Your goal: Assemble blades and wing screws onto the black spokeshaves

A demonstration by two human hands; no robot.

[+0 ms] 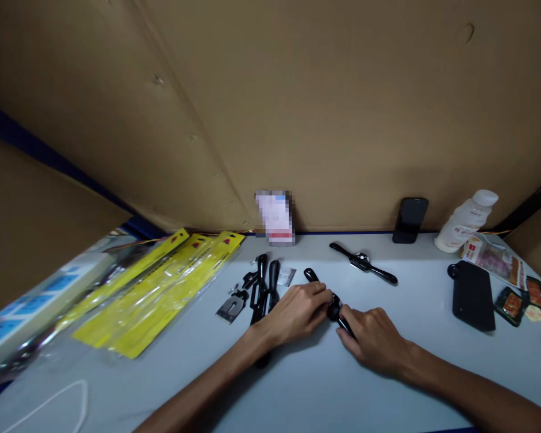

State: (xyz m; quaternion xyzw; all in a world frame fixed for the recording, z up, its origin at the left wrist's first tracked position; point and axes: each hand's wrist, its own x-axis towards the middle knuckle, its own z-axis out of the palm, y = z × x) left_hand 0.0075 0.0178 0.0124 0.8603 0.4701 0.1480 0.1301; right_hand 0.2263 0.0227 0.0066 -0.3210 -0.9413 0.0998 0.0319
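A black spokeshave (335, 308) lies slanted between my hands, its middle part dark and partly covered by fingers. My left hand (303, 307) is closed around its left side, with one black handle end poking out above the knuckles. On the other side, my right hand (373, 337) grips the right handle, thumb along it. Left of my left hand are two more spokeshave bodies (261, 285), partly hidden by my forearm. Beside them rest a metal blade (231, 308) and a small black cap piece (250, 279). Another spokeshave (362, 261) with its centre fittings lies farther back.
Yellow-carded plastic sleeves (162, 294) spread over the left of the grey table (306, 397). A phone (277, 218) and a dark phone (410, 220) lean on the cardboard wall (342, 120). To the right are a bottle (465, 222), a black case (473, 296) and snack packets (510, 305).
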